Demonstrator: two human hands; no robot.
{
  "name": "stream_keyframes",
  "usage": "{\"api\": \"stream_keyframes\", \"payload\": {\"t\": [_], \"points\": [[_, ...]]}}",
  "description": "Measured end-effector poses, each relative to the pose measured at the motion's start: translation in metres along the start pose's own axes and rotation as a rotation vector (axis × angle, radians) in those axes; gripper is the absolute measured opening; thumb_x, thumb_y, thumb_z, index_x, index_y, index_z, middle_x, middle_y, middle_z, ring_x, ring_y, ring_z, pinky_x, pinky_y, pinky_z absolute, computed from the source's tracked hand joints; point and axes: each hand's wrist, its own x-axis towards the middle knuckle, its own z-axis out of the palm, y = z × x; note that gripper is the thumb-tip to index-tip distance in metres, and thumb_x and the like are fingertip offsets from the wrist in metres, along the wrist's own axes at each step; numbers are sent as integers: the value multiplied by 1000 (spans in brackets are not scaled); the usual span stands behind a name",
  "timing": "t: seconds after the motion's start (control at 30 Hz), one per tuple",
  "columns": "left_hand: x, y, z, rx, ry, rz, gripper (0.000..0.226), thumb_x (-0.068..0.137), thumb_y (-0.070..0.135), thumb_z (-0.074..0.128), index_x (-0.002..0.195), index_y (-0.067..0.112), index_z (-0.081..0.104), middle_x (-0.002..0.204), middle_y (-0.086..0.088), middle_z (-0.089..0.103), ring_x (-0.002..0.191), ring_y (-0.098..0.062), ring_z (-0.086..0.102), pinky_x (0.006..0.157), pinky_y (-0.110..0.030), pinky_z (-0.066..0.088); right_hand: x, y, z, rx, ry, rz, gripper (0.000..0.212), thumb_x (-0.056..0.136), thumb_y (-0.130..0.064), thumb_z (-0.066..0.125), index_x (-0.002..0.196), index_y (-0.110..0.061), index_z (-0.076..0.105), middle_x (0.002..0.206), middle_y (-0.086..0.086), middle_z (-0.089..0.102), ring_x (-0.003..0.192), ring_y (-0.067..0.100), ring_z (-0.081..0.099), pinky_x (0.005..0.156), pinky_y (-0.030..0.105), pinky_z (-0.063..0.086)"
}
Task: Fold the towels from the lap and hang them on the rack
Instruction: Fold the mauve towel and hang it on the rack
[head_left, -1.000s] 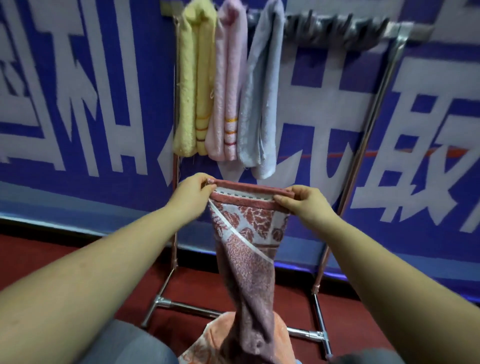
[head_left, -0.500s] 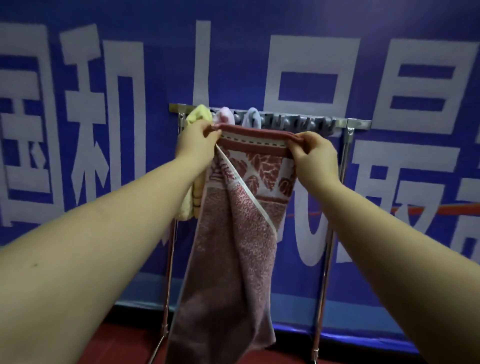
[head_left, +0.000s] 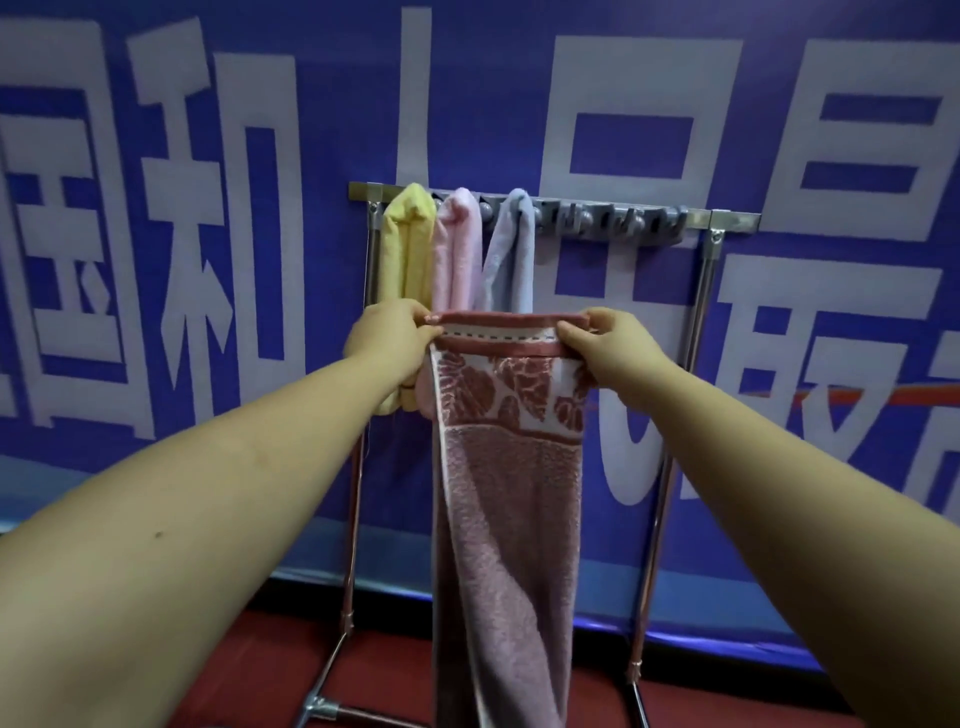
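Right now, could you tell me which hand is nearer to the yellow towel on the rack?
Left. The left hand pinches the patterned towel directly in front of the yellow towel; the right hand holds the opposite corner, past the blue towel.

Both arms outstretched, hands (head_left: 389, 338) pinching

Blue banner (head_left: 322, 130) behind the rack: large white Chinese characters, among them 国 (head_left: 57, 218) at far left, 和 (head_left: 218, 208) beside it, 人 (head_left: 415, 104) partly cut off above the rack, and 取 (head_left: 821, 364) at right; the remaining characters are cropped and unreadable.
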Motion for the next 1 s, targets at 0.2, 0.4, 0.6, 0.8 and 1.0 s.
{"api": "stream_keyframes", "payload": {"t": [0.2,0.4,0.6,0.8,1.0], "points": [[-13,-5,5,-744,-555,-313,17,99,17,40,95,9,55,81,-7,61,62,-11,61,53,-23,52,-4,16,-7,73,-79,89,21,96,-25,52,96,-8,64,92,14,67,84,27,62,89,52,52],[-12,-14,3,-757,-691,-313,19,98,18,43,105,6,55,88,-7,64,74,-14,63,69,-26,57,-7,32,-8,98,-101,135,22,96,-27,50,104,-9,60,94,11,67,91,28,66,83,42,55],[-14,-29,2,-744,-822,-341,18,94,21,48,96,7,59,74,-2,69,69,-11,64,59,-21,57,-13,49,-15,329,-418,397,20,99,-26,45,100,-13,60,78,6,66,66,15,63,61,28,57],[-24,-65,27,-811,-834,-443,24,88,22,53,106,7,60,86,-4,68,70,-10,65,67,-22,57,-13,74,-5,353,-502,462,21,96,-26,49,105,-13,62,76,4,69,66,12,67,58,24,58],[-64,-112,101,-512,-399,-323,19,92,24,54,79,16,66,90,-11,66,83,-22,59,84,-36,49,-31,140,54,166,-175,316,10,87,-17,65,89,-7,67,79,9,64,68,13,59,62,20,49]]}}
